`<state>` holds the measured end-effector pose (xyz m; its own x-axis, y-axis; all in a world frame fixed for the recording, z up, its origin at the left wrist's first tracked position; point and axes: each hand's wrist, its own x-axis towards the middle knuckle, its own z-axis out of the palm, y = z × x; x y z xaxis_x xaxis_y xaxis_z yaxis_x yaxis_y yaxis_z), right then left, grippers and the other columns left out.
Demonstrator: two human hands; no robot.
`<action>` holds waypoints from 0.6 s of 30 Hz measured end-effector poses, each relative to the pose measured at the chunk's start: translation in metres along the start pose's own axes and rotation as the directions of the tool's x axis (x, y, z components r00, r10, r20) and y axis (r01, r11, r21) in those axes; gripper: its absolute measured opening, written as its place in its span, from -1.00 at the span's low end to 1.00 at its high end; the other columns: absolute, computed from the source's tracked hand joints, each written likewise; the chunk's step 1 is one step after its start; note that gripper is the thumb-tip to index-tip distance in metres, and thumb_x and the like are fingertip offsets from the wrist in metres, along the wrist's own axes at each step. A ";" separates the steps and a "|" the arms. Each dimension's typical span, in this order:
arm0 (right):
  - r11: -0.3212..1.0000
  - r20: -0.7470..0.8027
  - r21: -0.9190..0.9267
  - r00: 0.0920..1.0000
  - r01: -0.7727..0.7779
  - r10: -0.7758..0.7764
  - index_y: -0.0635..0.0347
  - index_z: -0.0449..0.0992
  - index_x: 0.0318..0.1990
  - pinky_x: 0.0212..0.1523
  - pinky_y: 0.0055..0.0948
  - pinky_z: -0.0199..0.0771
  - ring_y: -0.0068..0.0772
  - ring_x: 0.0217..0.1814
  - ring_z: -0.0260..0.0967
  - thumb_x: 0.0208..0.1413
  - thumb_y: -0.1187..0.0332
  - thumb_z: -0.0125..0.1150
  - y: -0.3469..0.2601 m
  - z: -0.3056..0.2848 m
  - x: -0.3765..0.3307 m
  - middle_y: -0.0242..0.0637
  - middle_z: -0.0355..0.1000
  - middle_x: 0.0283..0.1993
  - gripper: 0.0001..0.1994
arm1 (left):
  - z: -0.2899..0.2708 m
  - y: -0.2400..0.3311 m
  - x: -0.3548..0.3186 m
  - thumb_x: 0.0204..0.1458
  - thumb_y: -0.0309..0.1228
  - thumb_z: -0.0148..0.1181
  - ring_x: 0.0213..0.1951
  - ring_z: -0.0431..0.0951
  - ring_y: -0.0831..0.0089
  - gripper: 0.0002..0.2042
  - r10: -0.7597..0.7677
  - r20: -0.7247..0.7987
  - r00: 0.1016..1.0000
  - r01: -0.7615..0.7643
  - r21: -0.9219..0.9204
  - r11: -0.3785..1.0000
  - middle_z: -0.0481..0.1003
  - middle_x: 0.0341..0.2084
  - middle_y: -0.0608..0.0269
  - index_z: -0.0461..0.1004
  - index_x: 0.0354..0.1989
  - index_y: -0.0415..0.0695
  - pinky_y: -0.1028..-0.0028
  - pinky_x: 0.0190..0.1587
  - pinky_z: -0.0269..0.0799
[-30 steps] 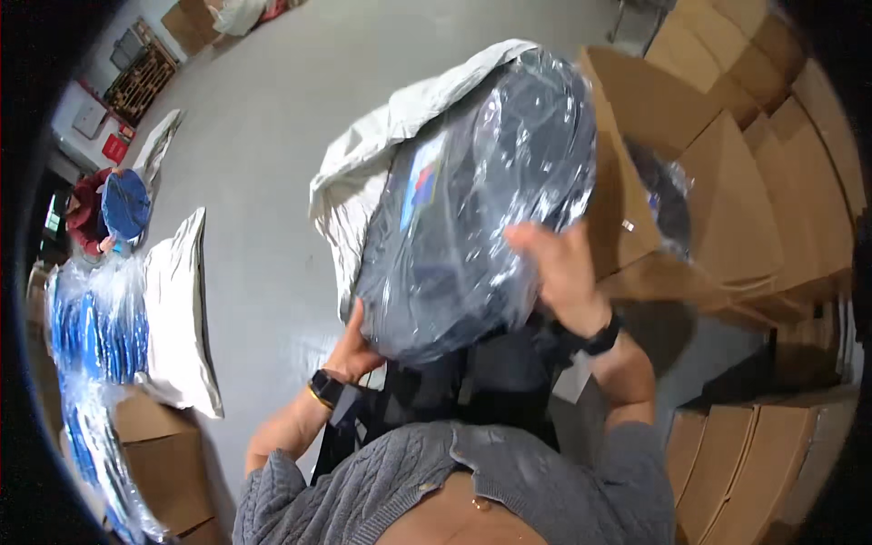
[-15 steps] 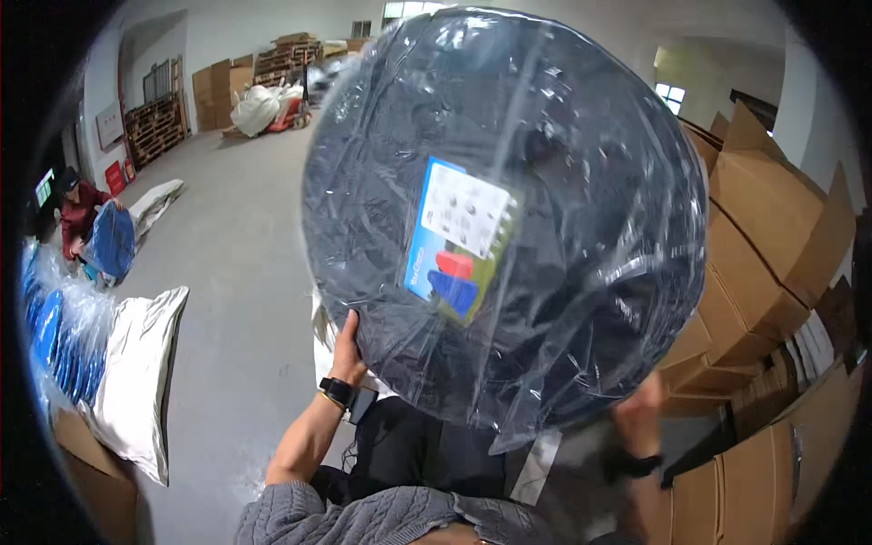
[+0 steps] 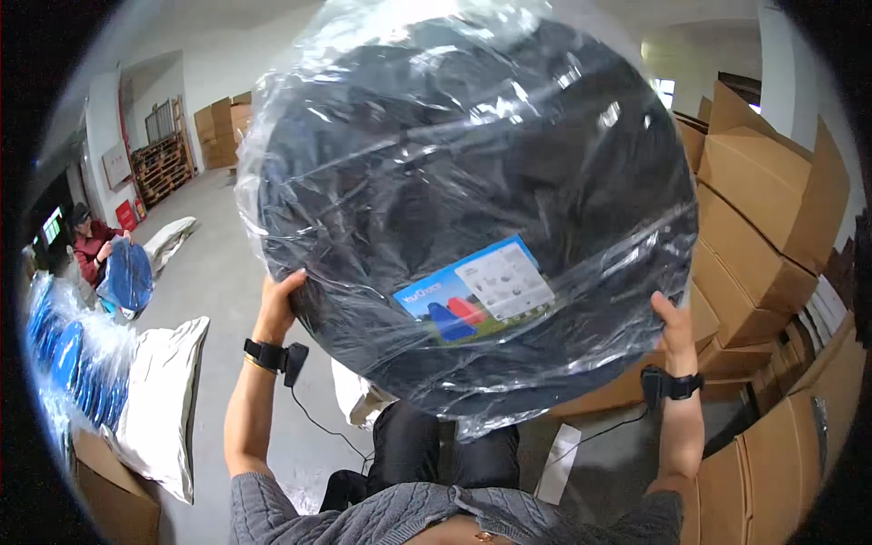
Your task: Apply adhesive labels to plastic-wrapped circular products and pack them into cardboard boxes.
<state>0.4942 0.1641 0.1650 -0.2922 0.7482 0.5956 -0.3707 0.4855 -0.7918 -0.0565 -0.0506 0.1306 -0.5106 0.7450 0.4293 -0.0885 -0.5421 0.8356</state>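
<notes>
Between my two hands is a large flat round black fabric bundle (image 3: 472, 163), wrapped in clear plastic and raised in front of me. A printed card (image 3: 477, 292) with a red and a blue shape lies under the plastic on its face, low and near the middle. My left hand (image 3: 283, 298) grips the lower left rim, thumb on the near face and the other fingers hidden behind. On the lower right rim my right hand (image 3: 672, 320) is closed the same way. Loose plastic stands out along the bundle's top and left edges.
Brown cartons (image 3: 754, 191) are stacked on the right, one with raised flaps. At left, blue wrapped bundles (image 3: 77, 363) lean by a white sack (image 3: 163, 381). A person (image 3: 95, 245) beyond them holds a blue round bundle (image 3: 129, 275). Pallets (image 3: 163, 168) stand against the far wall.
The bundle has turned so that its card sits lower and tilts differently. My right hand, blurred and low before, is now on the right rim. My left hand has moved up and left.
</notes>
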 end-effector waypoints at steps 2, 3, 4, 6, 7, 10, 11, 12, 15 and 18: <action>0.999 0.040 -0.034 0.999 -0.036 0.038 0.27 0.22 0.14 0.12 -0.33 0.24 -0.30 0.07 0.28 -0.05 0.45 0.27 -0.012 0.005 0.008 -0.22 0.31 0.07 -0.44 | 0.004 0.017 0.003 -0.11 -0.50 0.19 -0.12 0.48 0.33 -0.51 0.026 0.035 0.999 -0.029 0.079 0.996 0.45 -0.12 0.13 0.28 0.06 -0.32 0.40 -0.03 0.39; 0.995 0.075 -0.073 0.994 -0.073 0.078 0.28 0.24 0.13 0.11 -0.33 0.25 -0.29 0.06 0.29 -0.05 0.44 0.27 -0.018 0.009 0.011 -0.22 0.33 0.05 -0.45 | 0.006 0.026 0.005 -0.13 -0.51 0.20 -0.16 0.50 0.36 -0.53 0.044 0.075 0.996 -0.056 0.154 0.987 0.48 -0.18 0.15 0.31 0.03 -0.32 0.41 -0.06 0.41; 0.983 0.059 -0.109 0.986 -0.147 0.154 0.29 0.27 0.10 0.09 -0.37 0.27 -0.33 0.01 0.31 -0.08 0.42 0.32 -0.023 0.020 0.016 -0.25 0.37 0.01 -0.45 | 0.008 0.038 0.005 -0.14 -0.49 0.23 -0.25 0.52 0.42 -0.56 0.081 0.085 0.993 -0.099 0.232 0.968 0.50 -0.25 0.19 0.35 -0.01 -0.32 0.45 -0.13 0.43; 0.943 0.047 -0.326 0.996 -0.061 0.081 0.31 0.31 0.05 0.04 -0.40 0.29 -0.36 -0.04 0.33 -0.10 0.43 0.31 -0.032 0.038 0.019 -0.26 0.39 -0.05 -0.49 | 0.023 0.064 0.016 -0.13 -0.44 0.27 -0.31 0.52 0.45 -0.56 0.094 0.137 0.986 -0.137 0.351 0.926 0.50 -0.27 0.20 0.36 -0.04 -0.33 0.53 -0.20 0.45; 0.849 0.054 -0.528 0.999 0.029 0.000 0.33 0.35 0.00 -0.02 -0.44 0.32 -0.40 -0.09 0.35 -0.11 0.44 0.31 -0.039 0.040 0.021 -0.26 0.42 -0.10 -0.54 | 0.050 0.083 0.018 -0.12 -0.42 0.27 -0.34 0.52 0.47 -0.55 0.122 0.176 0.977 -0.187 0.427 0.885 0.50 -0.29 0.21 0.36 -0.03 -0.34 0.55 -0.23 0.45; 0.866 0.144 -0.491 0.972 -0.092 0.185 0.30 0.21 0.16 0.11 -0.40 0.26 -0.40 0.06 0.29 -0.15 0.42 0.39 -0.046 0.026 0.049 -0.24 0.38 0.02 -0.32 | 0.073 0.112 0.035 -0.09 -0.43 0.27 -0.29 0.50 0.51 -0.53 0.030 0.198 0.980 -0.133 0.535 0.834 0.49 -0.26 0.23 0.33 0.01 -0.33 0.56 -0.18 0.43; 0.827 0.147 -0.532 0.942 -0.182 0.301 0.29 0.17 0.19 0.13 -0.38 0.25 -0.37 0.10 0.28 -0.17 0.40 0.40 -0.058 0.029 0.057 -0.22 0.35 0.07 -0.28 | 0.082 0.113 0.040 -0.08 -0.43 0.26 -0.25 0.47 0.53 -0.52 0.078 0.180 0.981 -0.161 0.510 0.845 0.47 -0.23 0.24 0.31 0.04 -0.32 0.55 -0.13 0.40; 0.833 0.230 -0.551 0.954 -0.036 0.194 0.28 0.14 0.21 0.16 -0.37 0.23 -0.35 0.14 0.24 -0.16 0.38 0.39 -0.068 0.042 0.067 -0.20 0.29 0.13 -0.26 | 0.095 0.117 0.044 -0.07 -0.42 0.26 -0.21 0.45 0.55 -0.50 0.125 0.161 0.979 -0.189 0.485 0.854 0.46 -0.19 0.24 0.29 0.08 -0.30 0.55 -0.09 0.38; 0.822 0.439 -0.556 0.884 0.126 0.161 0.27 0.08 0.26 0.23 -0.35 0.16 -0.33 0.25 0.13 -0.13 0.34 0.35 -0.097 0.087 0.106 -0.15 0.13 0.26 -0.23 | 0.135 0.144 0.050 0.03 -0.36 0.17 -0.07 0.41 0.52 -0.50 -0.053 0.329 0.943 -0.167 0.605 0.778 0.42 -0.07 0.19 0.24 0.16 -0.22 0.57 0.02 0.31; 0.828 0.532 -0.535 0.828 0.168 0.176 0.27 0.08 0.26 0.21 -0.38 0.18 -0.35 0.21 0.18 -0.03 0.32 0.24 -0.111 0.105 0.143 -0.18 0.21 0.22 -0.30 | 0.161 0.138 0.078 0.09 -0.37 0.10 -0.07 0.43 0.48 -0.57 0.093 0.416 0.905 -0.273 0.399 0.875 0.42 -0.06 0.15 0.26 0.14 -0.23 0.57 0.02 0.33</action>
<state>0.4008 0.1699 0.3520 -0.7767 0.4644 0.4256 0.1159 0.7695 -0.6281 0.0286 -0.0048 0.3349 -0.1145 0.7852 0.6085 0.4038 -0.5229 0.7507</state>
